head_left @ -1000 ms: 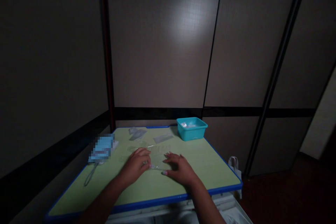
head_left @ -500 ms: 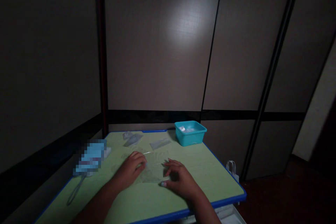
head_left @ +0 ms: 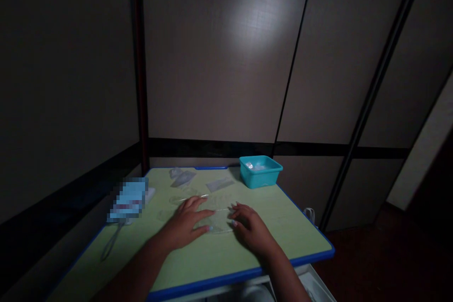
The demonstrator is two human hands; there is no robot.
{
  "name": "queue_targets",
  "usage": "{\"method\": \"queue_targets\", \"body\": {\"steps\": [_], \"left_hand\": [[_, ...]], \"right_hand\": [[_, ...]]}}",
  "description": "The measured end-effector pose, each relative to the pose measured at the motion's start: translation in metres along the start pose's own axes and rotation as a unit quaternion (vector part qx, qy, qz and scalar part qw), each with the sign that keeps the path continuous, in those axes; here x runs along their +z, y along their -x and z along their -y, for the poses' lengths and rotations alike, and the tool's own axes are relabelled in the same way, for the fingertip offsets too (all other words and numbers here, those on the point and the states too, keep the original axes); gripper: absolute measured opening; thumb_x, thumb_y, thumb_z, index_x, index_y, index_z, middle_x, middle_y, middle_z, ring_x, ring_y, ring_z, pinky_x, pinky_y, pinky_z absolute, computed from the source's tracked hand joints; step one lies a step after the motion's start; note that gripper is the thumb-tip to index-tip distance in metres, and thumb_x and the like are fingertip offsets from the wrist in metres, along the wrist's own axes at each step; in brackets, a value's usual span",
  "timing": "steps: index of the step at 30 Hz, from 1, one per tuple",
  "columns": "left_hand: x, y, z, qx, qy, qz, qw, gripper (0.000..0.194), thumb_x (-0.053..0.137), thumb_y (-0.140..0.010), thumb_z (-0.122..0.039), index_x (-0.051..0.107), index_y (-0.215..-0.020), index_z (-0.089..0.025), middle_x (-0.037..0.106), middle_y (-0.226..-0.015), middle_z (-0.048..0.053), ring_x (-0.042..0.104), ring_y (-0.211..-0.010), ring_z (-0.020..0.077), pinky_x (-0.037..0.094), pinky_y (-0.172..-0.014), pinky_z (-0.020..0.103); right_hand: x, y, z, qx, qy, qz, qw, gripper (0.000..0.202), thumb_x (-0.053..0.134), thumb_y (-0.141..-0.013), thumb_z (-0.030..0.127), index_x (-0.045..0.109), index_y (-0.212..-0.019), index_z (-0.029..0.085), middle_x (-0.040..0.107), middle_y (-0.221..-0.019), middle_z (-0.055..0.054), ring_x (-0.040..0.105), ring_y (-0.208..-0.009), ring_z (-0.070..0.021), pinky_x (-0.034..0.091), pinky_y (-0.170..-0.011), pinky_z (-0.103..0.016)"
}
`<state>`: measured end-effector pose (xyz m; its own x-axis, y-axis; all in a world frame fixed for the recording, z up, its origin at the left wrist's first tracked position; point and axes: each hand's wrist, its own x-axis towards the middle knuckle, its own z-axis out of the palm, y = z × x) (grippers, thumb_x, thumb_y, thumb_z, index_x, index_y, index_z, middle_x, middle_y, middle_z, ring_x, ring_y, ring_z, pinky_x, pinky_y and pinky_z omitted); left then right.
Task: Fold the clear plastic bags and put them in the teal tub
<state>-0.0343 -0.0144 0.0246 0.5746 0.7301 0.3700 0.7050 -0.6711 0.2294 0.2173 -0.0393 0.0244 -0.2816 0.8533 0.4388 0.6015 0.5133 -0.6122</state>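
A clear plastic bag (head_left: 221, 221) lies flat on the light green table between my hands. My left hand (head_left: 189, 224) rests over the bag's left side, palm down, fingers and thumb spread. At the bag's right edge is my right hand (head_left: 251, 229), its fingers bent and the thumb a little apart from them; I see nothing held in it. More thin clear plastic (head_left: 177, 199) shows beyond and left of my left hand, its outlines hard to make out.
A turquoise basket (head_left: 262, 179) with clear packets inside stands at the back right. Greyish plastic packets (head_left: 184, 178) and another packet (head_left: 220, 183) lie near the back. A blurred blue item (head_left: 129, 198) with a strap (head_left: 111, 243) is at the left edge. Behind rise dark cabinet panels (head_left: 212, 66).
My left hand has spread its fingers and stretched across the bag. My right thumb has come nearer its fingers. The whole view has shifted slightly.
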Motion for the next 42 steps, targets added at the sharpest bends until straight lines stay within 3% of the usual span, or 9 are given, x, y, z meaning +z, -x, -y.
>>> {"method": "queue_targets", "body": {"steps": [7, 17, 22, 26, 29, 31, 36, 42], "left_hand": [[0.006, 0.001, 0.01, -0.012, 0.002, 0.034, 0.999, 0.03, 0.041, -0.085, -0.048, 0.057, -0.111, -0.043, 0.029, -0.143, -0.006, 0.017, -0.131, 0.0277, 0.019, -0.102, 0.049], [0.005, 0.002, 0.011, -0.06, -0.032, 0.05, 0.996, 0.035, 0.043, -0.085, -0.046, 0.05, -0.119, -0.042, 0.028, -0.143, -0.004, 0.015, -0.133, 0.026, 0.016, -0.104, 0.048], [0.002, 0.0, 0.007, -0.072, -0.047, 0.058, 0.995, 0.04, 0.043, -0.083, -0.051, 0.046, -0.122, -0.042, 0.027, -0.144, -0.004, 0.014, -0.133, 0.0259, 0.015, -0.105, 0.047], [0.0, -0.001, 0.004, -0.062, -0.055, 0.033, 0.996, 0.055, 0.047, -0.08, -0.053, 0.032, -0.131, -0.041, 0.022, -0.146, -0.003, 0.016, -0.133, 0.026, 0.017, -0.105, 0.046], [0.002, -0.001, 0.004, -0.055, -0.06, 0.02, 0.996, 0.059, 0.046, -0.082, -0.049, 0.023, -0.135, -0.04, 0.021, -0.146, -0.003, 0.017, -0.132, 0.0251, 0.019, -0.105, 0.046], [0.004, -0.001, 0.006, -0.063, -0.069, 0.018, 0.995, 0.057, 0.044, -0.084, -0.044, 0.021, -0.136, -0.04, 0.022, -0.146, -0.002, 0.017, -0.133, 0.0243, 0.019, -0.105, 0.046], [0.009, -0.001, 0.014, -0.113, -0.1, -0.008, 0.989, 0.055, 0.04, -0.086, -0.036, 0.02, -0.137, -0.037, 0.025, -0.145, -0.001, 0.015, -0.133, 0.0234, 0.016, -0.105, 0.047], [0.012, 0.0, 0.02, -0.165, -0.131, -0.01, 0.977, 0.058, 0.045, -0.082, -0.041, 0.023, -0.136, -0.038, 0.024, -0.145, 0.003, 0.012, -0.133, 0.0282, 0.015, -0.102, 0.05]], "right_hand": [[-0.002, 0.001, 0.003, 0.027, 0.0, 0.091, 0.996, 0.03, 0.045, -0.083, 0.033, 0.062, -0.107, 0.027, 0.057, -0.12, -0.004, 0.045, -0.117, -0.021, 0.013, -0.105, -0.048], [0.001, 0.002, 0.003, 0.025, -0.003, 0.101, 0.995, 0.029, 0.047, -0.082, 0.041, 0.069, -0.087, 0.024, 0.061, -0.113, -0.008, 0.048, -0.114, -0.0213, 0.013, -0.104, -0.048], [-0.002, 0.001, 0.006, 0.025, -0.007, 0.076, 0.997, 0.025, 0.049, -0.081, 0.04, 0.069, -0.087, 0.025, 0.061, -0.113, -0.007, 0.05, -0.113, -0.023, 0.014, -0.103, -0.051], [-0.003, 0.002, 0.007, 0.009, 0.02, 0.001, 1.0, 0.032, 0.044, -0.084, 0.038, 0.063, -0.105, 0.022, 0.059, -0.116, -0.009, 0.049, -0.113, -0.023, 0.02, -0.103, -0.049], [-0.002, 0.007, 0.018, -0.02, 0.068, -0.026, 0.997, 0.035, 0.039, -0.087, 0.035, 0.057, -0.114, 0.022, 0.054, -0.123, -0.009, 0.045, -0.117, -0.0209, 0.016, -0.105, -0.048], [0.002, 0.013, 0.034, -0.043, 0.099, 0.007, 0.994, 0.036, 0.037, -0.088, 0.033, 0.052, -0.12, 0.024, 0.049, -0.128, -0.007, 0.041, -0.121, -0.0193, 0.01, -0.107, -0.049], [0.017, 0.026, 0.08, -0.09, 0.097, 0.173, 0.976, 0.053, 0.04, -0.087, 0.038, 0.026, -0.137, 0.027, 0.029, -0.142, -0.004, 0.023, -0.131, -0.017, 0.005, -0.108, -0.045], [0.036, 0.025, 0.093, -0.053, 0.106, 0.196, 0.973, 0.062, 0.034, -0.087, 0.049, 0.019, -0.139, 0.02, 0.02, -0.144, -0.009, 0.015, -0.133, -0.0195, 0.005, -0.108, -0.044]]}}
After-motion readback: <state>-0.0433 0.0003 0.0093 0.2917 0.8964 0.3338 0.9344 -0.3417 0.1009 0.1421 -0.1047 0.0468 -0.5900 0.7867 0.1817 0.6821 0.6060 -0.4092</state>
